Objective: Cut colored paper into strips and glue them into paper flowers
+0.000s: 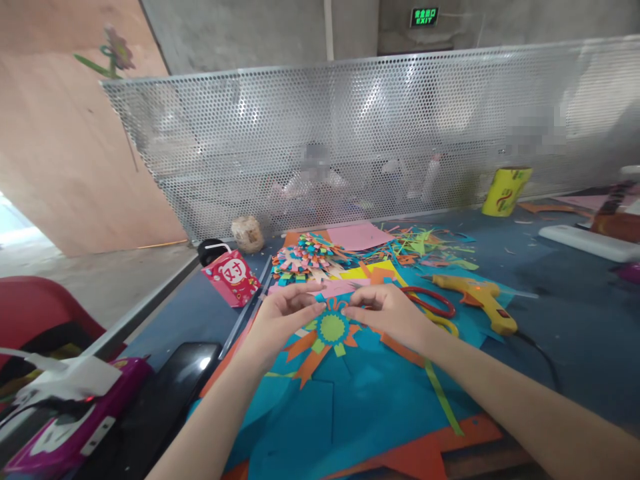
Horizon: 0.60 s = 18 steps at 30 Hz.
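Observation:
A flower-like rosette [333,328] of craft sheet lies between my hands, with a light green scalloped centre, a blue ring and orange and green strips spreading out. My left hand [283,319] pinches its upper left edge between thumb and fingers. On the upper right edge, my right hand [393,315] pinches it in the same way. Beneath are large blue sheets [380,407] over orange ones. Red-handled scissors [435,301] rest just beyond my right hand, partly hidden by it. A yellow and orange hot glue gun [475,297] lies farther right, its cord trailing toward me.
Finished-looking fringed pieces [300,257] and loose scraps [420,247] lie behind the sheets. A red drink carton [231,279] stands at left, near a black phone-like slab [160,400] and a purple power strip [85,423]. A perforated metal screen [325,133] borders the back, beside a yellow can [506,192].

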Tool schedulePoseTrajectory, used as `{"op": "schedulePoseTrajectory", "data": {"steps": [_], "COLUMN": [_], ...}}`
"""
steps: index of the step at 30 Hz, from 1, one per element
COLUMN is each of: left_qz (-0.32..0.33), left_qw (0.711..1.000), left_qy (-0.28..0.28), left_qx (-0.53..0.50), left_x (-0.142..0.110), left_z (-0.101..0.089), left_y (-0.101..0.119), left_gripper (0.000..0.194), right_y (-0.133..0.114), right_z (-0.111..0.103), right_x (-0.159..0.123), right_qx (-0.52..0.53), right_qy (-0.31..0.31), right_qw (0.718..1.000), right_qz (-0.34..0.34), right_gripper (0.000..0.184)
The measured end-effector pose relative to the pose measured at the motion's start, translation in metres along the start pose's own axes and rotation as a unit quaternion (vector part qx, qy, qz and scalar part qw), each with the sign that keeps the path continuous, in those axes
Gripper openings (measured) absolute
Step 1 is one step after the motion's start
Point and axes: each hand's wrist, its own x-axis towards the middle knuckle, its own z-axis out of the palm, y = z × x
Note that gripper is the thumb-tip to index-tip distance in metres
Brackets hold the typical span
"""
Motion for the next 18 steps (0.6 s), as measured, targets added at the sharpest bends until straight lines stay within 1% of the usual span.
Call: {"op": "schedulePoseTrajectory", "data": {"steps": [1, 2, 3, 4, 5, 6, 7, 9, 10, 11, 12, 14, 16, 18], "left_qz": [0.008, 0.014, 0.016, 0.009, -0.009, -0.036, -0.069, -0.127, -0.148, -0.162, -0.17, -0.174, -0.171, -0.164], "left_qw": [1.0, 0.999, 0.998, 0.996, 0.994, 0.993, 0.993, 0.991, 0.987, 0.982, 0.979, 0.978, 0.981, 0.982], "left_qy": [0.009, 0.029, 0.056, 0.084, 0.105, 0.109, 0.093, 0.031, -0.001, -0.026, -0.041, -0.043, -0.036, -0.041], "left_qx": [-0.005, -0.011, -0.015, -0.015, -0.012, -0.007, -0.008, -0.038, -0.064, -0.089, -0.104, -0.103, -0.086, -0.082], "left_x": [0.0, 0.001, 0.001, 0.001, 0.001, 0.0, -0.001, -0.004, -0.006, -0.007, -0.009, -0.01, -0.012, -0.012], "left_z": [0.0, 0.0, -0.001, -0.001, -0.002, -0.002, -0.002, 0.0, 0.001, 0.002, 0.004, 0.005, 0.006, 0.006], "left_y": [0.0, 0.001, 0.002, 0.003, 0.005, 0.006, 0.007, 0.01, 0.01, 0.011, 0.01, 0.01, 0.008, 0.007], "left_gripper": [0.035, 0.034, 0.033, 0.033, 0.033, 0.035, 0.036, 0.037, 0.038, 0.038, 0.039, 0.041, 0.044, 0.046], "right_y": [0.001, 0.001, 0.001, 0.001, 0.0, -0.002, -0.004, -0.01, -0.013, -0.015, -0.016, -0.016, -0.014, -0.012], "right_z": [-0.001, -0.002, -0.003, -0.005, -0.007, -0.01, -0.012, -0.015, -0.016, -0.016, -0.015, -0.014, -0.012, -0.01], "right_x": [-0.001, -0.002, -0.003, -0.005, -0.007, -0.009, -0.012, -0.017, -0.019, -0.02, -0.021, -0.021, -0.02, -0.019], "right_qx": [-0.043, -0.096, -0.156, -0.217, -0.277, -0.334, -0.387, -0.475, -0.508, -0.534, -0.55, -0.565, -0.568, -0.566], "right_qy": [0.033, 0.074, 0.111, 0.142, 0.162, 0.169, 0.168, 0.162, 0.159, 0.151, 0.143, 0.129, 0.121, 0.114], "right_qw": [0.998, 0.988, 0.968, 0.936, 0.897, 0.852, 0.806, 0.722, 0.688, 0.66, 0.64, 0.616, 0.604, 0.601], "right_qz": [-0.041, -0.097, -0.165, -0.236, -0.304, -0.366, -0.415, -0.475, -0.494, -0.507, -0.517, -0.533, -0.546, -0.553], "right_gripper": [0.019, 0.018, 0.015, 0.012, 0.008, 0.008, 0.01, 0.016, 0.018, 0.019, 0.021, 0.022, 0.022, 0.022]}}
